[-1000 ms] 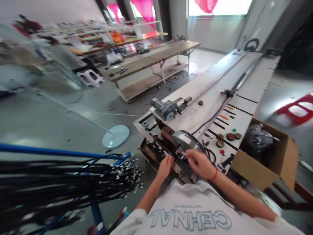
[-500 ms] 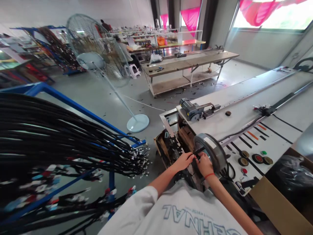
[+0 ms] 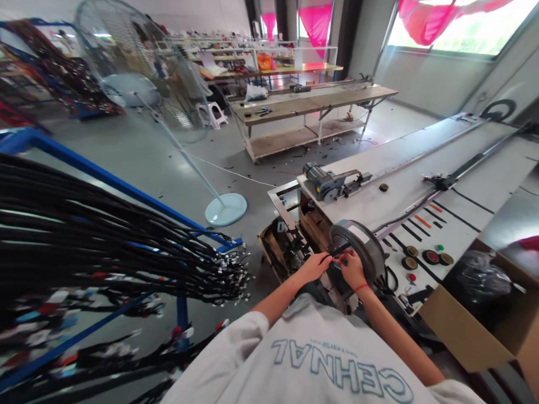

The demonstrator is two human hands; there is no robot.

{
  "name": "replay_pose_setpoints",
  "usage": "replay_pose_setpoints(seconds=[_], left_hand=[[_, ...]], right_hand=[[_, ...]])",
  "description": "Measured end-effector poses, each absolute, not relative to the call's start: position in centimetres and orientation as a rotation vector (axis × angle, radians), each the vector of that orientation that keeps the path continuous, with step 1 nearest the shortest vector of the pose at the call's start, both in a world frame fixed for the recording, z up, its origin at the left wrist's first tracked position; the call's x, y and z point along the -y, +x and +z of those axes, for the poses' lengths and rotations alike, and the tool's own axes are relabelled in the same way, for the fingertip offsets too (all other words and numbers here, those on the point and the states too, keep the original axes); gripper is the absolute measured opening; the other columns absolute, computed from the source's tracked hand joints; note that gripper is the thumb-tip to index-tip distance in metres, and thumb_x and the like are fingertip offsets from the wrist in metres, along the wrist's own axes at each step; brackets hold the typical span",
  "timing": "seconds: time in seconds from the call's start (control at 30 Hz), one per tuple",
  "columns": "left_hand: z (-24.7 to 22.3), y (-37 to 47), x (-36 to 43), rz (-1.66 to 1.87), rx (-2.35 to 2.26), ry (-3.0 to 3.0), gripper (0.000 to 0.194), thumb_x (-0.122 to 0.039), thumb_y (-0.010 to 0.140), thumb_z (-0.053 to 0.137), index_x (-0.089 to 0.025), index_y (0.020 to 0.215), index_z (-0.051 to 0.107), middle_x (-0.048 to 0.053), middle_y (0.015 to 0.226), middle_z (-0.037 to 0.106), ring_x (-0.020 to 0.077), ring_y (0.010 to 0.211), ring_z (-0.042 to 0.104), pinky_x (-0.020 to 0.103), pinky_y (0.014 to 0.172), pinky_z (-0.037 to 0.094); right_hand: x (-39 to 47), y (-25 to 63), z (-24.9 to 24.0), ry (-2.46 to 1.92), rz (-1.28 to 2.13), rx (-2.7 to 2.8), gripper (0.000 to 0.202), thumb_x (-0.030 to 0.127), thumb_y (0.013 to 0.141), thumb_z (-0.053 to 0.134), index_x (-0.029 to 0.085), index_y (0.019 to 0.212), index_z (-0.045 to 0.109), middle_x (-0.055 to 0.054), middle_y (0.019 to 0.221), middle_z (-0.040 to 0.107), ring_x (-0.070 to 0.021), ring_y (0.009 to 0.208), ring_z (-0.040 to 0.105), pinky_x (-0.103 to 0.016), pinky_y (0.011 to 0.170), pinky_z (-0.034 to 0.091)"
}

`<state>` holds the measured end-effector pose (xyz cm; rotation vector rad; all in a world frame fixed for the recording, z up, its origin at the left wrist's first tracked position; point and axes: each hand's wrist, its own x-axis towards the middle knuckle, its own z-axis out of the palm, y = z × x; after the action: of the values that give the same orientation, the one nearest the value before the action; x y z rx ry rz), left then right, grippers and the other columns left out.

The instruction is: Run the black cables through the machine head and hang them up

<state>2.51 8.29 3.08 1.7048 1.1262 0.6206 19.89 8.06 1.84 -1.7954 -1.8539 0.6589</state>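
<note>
Both hands meet at the near side of a round grey wheel-shaped machine part [image 3: 357, 247]. The fingers of my left hand [image 3: 316, 266] are pinched on a thin black cable [image 3: 342, 247] that runs across the wheel's front. My right hand [image 3: 351, 269], with a red cord round its wrist, is closed on the same cable close beside the left fingertips. The exact spot between the fingertips is small and partly hidden. To the right, several tape rolls [image 3: 409, 262] lie on the white bench [image 3: 404, 202].
At left, a blue rack [image 3: 105, 174] carries many black cables [image 3: 147, 241] with connectors. A fan [image 3: 225, 209] stands behind it. A small motor [image 3: 319, 178] sits on the bench corner; red [image 3: 411, 277] and green [image 3: 439, 247] buttons are nearby. An opened cardboard box [image 3: 467, 331] stands at right.
The view has shifted slightly to the right, so the scene sits further left. My hands stay together at the wheel, and the right fingers have shifted a little on the cable.
</note>
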Motion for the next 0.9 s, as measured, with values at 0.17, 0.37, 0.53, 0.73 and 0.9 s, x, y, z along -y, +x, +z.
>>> replay_pose_setpoints(seconds=[0.17, 0.37, 0.53, 0.73, 0.9], left_hand=[[2.5, 2.0, -8.7, 0.61, -1.124, 1.711, 0.042, -0.041, 0.093, 0.03, -0.014, 0.095, 0.063, -0.001, 0.059, 0.053, 0.0129, 0.056, 0.048, 0.024, 0.057, 0.036], [1.0, 2.4, -8.1, 0.391, -1.19, 1.894, 0.029, -0.036, 0.091, 0.043, -0.018, 0.078, 0.061, 0.004, 0.065, 0.06, 0.0178, 0.069, 0.059, 0.026, 0.068, 0.041], [2.5, 3.9, -6.6, 0.199, -1.409, 2.074, 0.027, -0.031, 0.094, 0.039, -0.018, 0.103, 0.06, 0.01, 0.094, 0.069, 0.0223, 0.088, 0.065, 0.03, 0.077, 0.046], [3.1, 3.4, -5.5, 0.304, -1.394, 2.071, 0.033, -0.033, 0.093, 0.04, -0.02, 0.119, 0.056, 0.009, 0.11, 0.068, 0.0221, 0.097, 0.065, 0.03, 0.085, 0.046], [-2.4, -0.4, -3.7, 0.184, -1.261, 1.804, 0.028, -0.033, 0.089, 0.045, -0.015, 0.102, 0.062, 0.01, 0.098, 0.07, 0.0224, 0.091, 0.064, 0.03, 0.08, 0.046]], right_hand=[[-7.1, 19.7, 2.4, -1.728, 0.755, 1.768, 0.006, 0.018, 0.078, 0.047, 0.021, 0.079, 0.052, -0.005, 0.08, 0.062, -0.0206, 0.076, 0.061, -0.033, 0.074, 0.048], [-7.2, 19.2, 2.9, -1.64, 0.748, 1.822, 0.024, 0.017, 0.082, 0.043, 0.019, 0.104, 0.052, -0.005, 0.086, 0.064, -0.0198, 0.083, 0.062, -0.033, 0.078, 0.047], [-9.1, 19.1, 3.2, -1.657, 0.633, 2.0, 0.059, 0.024, 0.081, 0.055, 0.012, 0.135, 0.036, -0.01, 0.098, 0.065, -0.0253, 0.115, 0.052, -0.04, 0.1, 0.038], [-9.5, 17.1, 4.8, -1.732, 0.797, 2.052, 0.045, 0.025, 0.086, 0.05, 0.012, 0.129, 0.046, -0.015, 0.115, 0.06, -0.0254, 0.105, 0.059, -0.04, 0.093, 0.044], [-5.1, 23.5, 6.6, -1.441, 0.376, 1.797, 0.043, 0.03, 0.085, 0.053, 0.024, 0.128, 0.048, -0.009, 0.137, 0.045, -0.0243, 0.125, 0.044, -0.044, 0.106, 0.034]])
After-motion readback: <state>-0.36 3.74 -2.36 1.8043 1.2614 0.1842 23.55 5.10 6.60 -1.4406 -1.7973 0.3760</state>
